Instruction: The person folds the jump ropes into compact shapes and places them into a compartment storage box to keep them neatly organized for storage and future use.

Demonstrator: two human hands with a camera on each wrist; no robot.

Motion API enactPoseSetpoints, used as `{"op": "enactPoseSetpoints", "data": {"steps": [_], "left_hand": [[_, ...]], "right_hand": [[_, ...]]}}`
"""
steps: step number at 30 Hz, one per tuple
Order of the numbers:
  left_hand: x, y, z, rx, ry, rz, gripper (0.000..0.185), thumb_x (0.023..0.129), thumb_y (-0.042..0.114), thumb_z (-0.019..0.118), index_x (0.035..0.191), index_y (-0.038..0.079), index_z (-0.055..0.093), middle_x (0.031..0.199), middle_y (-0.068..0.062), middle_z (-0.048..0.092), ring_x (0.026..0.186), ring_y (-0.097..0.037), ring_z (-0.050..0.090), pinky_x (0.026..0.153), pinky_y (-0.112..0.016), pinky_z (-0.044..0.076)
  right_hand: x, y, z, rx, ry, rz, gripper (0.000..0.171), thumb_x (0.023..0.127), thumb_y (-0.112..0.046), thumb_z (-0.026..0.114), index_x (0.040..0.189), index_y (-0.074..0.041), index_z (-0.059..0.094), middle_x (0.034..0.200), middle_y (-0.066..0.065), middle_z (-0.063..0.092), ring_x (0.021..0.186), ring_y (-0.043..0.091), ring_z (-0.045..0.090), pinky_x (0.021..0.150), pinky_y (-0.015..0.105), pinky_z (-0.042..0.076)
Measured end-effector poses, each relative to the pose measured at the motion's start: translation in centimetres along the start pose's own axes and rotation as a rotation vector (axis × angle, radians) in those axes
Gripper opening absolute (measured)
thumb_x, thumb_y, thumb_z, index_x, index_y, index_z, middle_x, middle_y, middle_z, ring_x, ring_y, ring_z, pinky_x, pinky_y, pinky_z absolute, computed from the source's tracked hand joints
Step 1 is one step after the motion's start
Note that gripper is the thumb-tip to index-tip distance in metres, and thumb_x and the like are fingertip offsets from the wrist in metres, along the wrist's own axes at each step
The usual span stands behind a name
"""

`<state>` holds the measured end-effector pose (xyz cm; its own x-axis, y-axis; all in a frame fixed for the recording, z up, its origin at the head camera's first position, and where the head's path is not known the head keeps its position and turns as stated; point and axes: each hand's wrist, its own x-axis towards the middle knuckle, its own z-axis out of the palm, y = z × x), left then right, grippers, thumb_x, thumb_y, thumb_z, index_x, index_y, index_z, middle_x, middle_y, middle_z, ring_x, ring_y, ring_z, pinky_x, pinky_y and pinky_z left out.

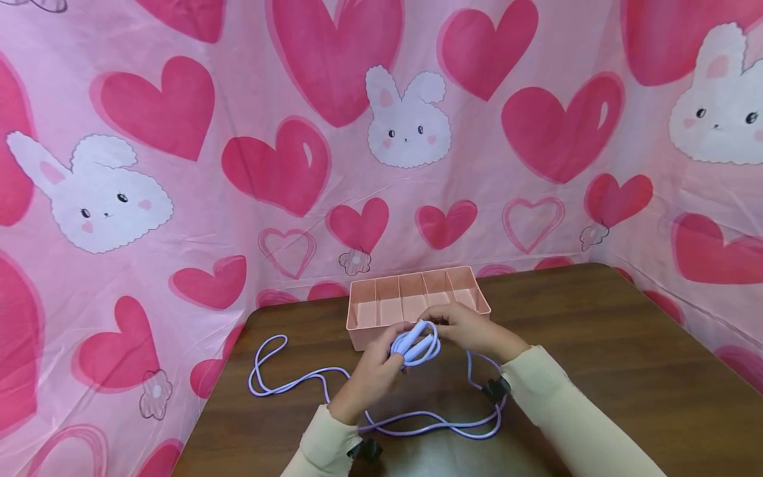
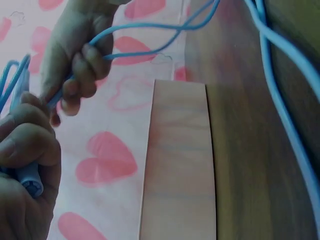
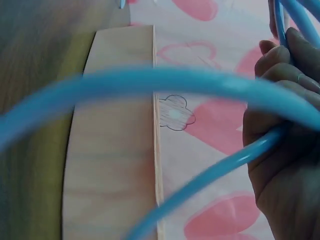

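Note:
A lavender jump rope [image 1: 429,417] is partly coiled between my hands, the rest lying in loops on the table. My left hand [image 1: 377,368] grips the two handles [image 1: 410,339] side by side with several turns of cord around them. One handle's end [image 2: 33,185] sticks out below the curled fingers in the left wrist view. My right hand [image 1: 461,324] pinches the cord right beside the bundle. Two strands of cord [image 3: 210,180] run out from the right hand in the right wrist view. Both hands are raised in front of the pink divided box [image 1: 365,338].
The pink box has several compartments in a row and stands at the table's back edge against a pink heart-and-bunny cloth [image 1: 405,185]. Brown wooden tabletop [image 1: 596,344] extends to the right. A loose loop of cord [image 1: 256,377] lies at the left.

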<state>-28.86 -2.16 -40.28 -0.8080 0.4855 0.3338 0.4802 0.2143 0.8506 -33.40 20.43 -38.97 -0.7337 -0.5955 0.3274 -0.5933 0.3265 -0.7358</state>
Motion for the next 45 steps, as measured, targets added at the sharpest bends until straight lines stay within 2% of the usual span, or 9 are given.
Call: {"op": "enactPoseSetpoints", "data": {"steps": [4, 10, 14, 18, 24, 27, 32, 38, 45], "left_hand": [[0.1, 0.2, -0.5, 0.099, 0.099, 0.021, 0.048, 0.084, -0.007, 0.048, 0.130, 0.004, 0.055, 0.096, -0.008, 0.063, 0.072, -0.017, 0.059, 0.059, -0.027, 0.050], [-0.2, 3.0, -1.3, 0.084, 0.090, 0.020, 0.040, 0.090, -0.010, 0.049, 0.130, -0.009, 0.052, 0.105, -0.019, 0.061, 0.080, -0.020, 0.057, 0.068, -0.029, 0.050], [0.0, 1.3, -1.7, 0.087, 0.107, 0.062, 0.041, 0.094, -0.005, 0.053, 0.135, -0.005, 0.048, 0.103, -0.015, 0.059, 0.081, -0.017, 0.056, 0.070, -0.029, 0.049], [0.4, -0.7, -1.7, 0.213, 0.170, 0.119, 0.042, 0.093, -0.001, 0.058, 0.134, -0.001, 0.049, 0.108, -0.013, 0.060, 0.091, -0.022, 0.056, 0.082, -0.038, 0.050], [0.4, -1.3, -1.6, 0.323, 0.224, 0.138, 0.038, 0.092, 0.000, 0.062, 0.128, -0.001, 0.051, 0.102, -0.011, 0.062, 0.087, -0.020, 0.057, 0.079, -0.039, 0.050], [0.4, -1.4, -1.5, 0.358, 0.255, 0.138, 0.036, 0.091, 0.001, 0.063, 0.125, -0.001, 0.052, 0.099, -0.010, 0.063, 0.085, -0.020, 0.059, 0.078, -0.039, 0.051], [0.5, -1.7, -1.4, 0.454, 0.275, 0.146, 0.036, 0.089, 0.002, 0.066, 0.122, 0.000, 0.052, 0.099, -0.009, 0.064, 0.085, -0.019, 0.060, 0.078, -0.039, 0.052], [0.6, -2.0, -1.5, 0.519, 0.246, 0.160, 0.035, 0.088, 0.001, 0.067, 0.121, 0.000, 0.056, 0.105, -0.011, 0.064, 0.093, -0.022, 0.061, 0.084, -0.040, 0.051], [0.5, -1.9, -1.1, 0.550, 0.059, 0.166, 0.034, 0.090, 0.004, 0.065, 0.124, 0.002, 0.058, 0.109, -0.008, 0.065, 0.097, -0.018, 0.061, 0.087, -0.038, 0.050]], "right_hand": [[-0.6, 0.4, 0.1, 0.047, -0.003, 0.021, 0.012, 0.099, -0.013, 0.056, 0.100, -0.014, 0.068, 0.073, 0.002, 0.056, 0.063, 0.010, 0.047, 0.056, 0.024, 0.041], [-1.4, 1.1, 0.7, 0.025, 0.023, 0.038, 0.016, 0.102, -0.019, 0.052, 0.105, -0.014, 0.067, 0.068, -0.002, 0.049, 0.059, 0.009, 0.043, 0.053, 0.025, 0.039], [-2.0, 1.4, 1.7, -0.074, 0.065, 0.056, 0.026, 0.103, -0.026, 0.051, 0.118, -0.014, 0.068, 0.068, -0.010, 0.048, 0.062, 0.007, 0.045, 0.056, 0.026, 0.041], [-2.6, 1.2, 2.6, -0.184, 0.075, 0.047, 0.031, 0.102, -0.029, 0.052, 0.127, -0.015, 0.066, 0.076, -0.013, 0.054, 0.067, 0.005, 0.047, 0.061, 0.027, 0.044], [-2.9, 0.2, 3.7, -0.377, 0.044, -0.035, 0.007, 0.095, -0.023, 0.064, 0.095, -0.017, 0.067, 0.072, -0.016, 0.053, 0.066, 0.003, 0.050, 0.061, 0.026, 0.045], [-3.0, -0.5, 4.2, -0.406, -0.012, -0.040, 0.015, 0.093, -0.018, 0.067, 0.080, -0.019, 0.059, 0.062, -0.016, 0.041, 0.056, 0.001, 0.042, 0.054, 0.022, 0.040], [-3.1, -1.7, 4.7, -0.489, -0.073, -0.111, 0.017, 0.089, -0.011, 0.068, 0.078, -0.017, 0.057, 0.063, -0.018, 0.044, 0.055, -0.001, 0.042, 0.051, 0.020, 0.039], [-3.2, -3.1, 4.2, -0.700, 0.029, -0.221, 0.022, 0.085, -0.008, 0.069, 0.073, -0.018, 0.054, 0.063, -0.015, 0.047, 0.055, 0.004, 0.046, 0.049, 0.026, 0.040], [-2.7, -4.0, 3.1, -0.758, 0.118, -0.387, 0.013, 0.083, -0.012, 0.077, 0.092, -0.013, 0.067, 0.078, -0.007, 0.064, 0.068, 0.009, 0.063, 0.059, 0.028, 0.052]]}}
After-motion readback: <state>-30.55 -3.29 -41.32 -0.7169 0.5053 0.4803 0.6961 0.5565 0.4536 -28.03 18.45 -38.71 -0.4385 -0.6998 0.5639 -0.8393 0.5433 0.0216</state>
